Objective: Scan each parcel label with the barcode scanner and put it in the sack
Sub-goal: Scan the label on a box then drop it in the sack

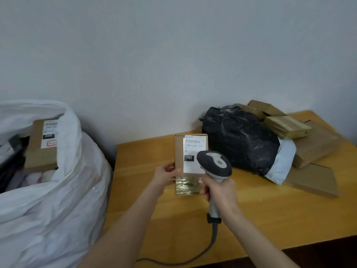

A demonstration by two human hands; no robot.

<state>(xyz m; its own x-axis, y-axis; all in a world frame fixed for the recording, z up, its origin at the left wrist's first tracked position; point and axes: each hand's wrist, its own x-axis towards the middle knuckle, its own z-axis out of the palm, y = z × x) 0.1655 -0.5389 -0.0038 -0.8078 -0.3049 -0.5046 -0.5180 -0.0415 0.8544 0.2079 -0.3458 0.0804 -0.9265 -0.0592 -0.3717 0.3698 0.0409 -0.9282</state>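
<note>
While the left hand (166, 176) grips the left edge of a cardboard parcel (180, 151) on the tabletop (146, 209), the right hand (220, 192) wraps its fingers (205, 190) round the barcode scanner (214, 165), its head just before the label (194, 149). The white sack (58, 200) stands left, holding a box (41, 151); a heap of parcels (241, 138) lies far right.

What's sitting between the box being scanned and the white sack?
In the head view, only the left hand gripping the box by its left edge, then a bare strip of wooden table up to the white sack; no other parcel.
</note>
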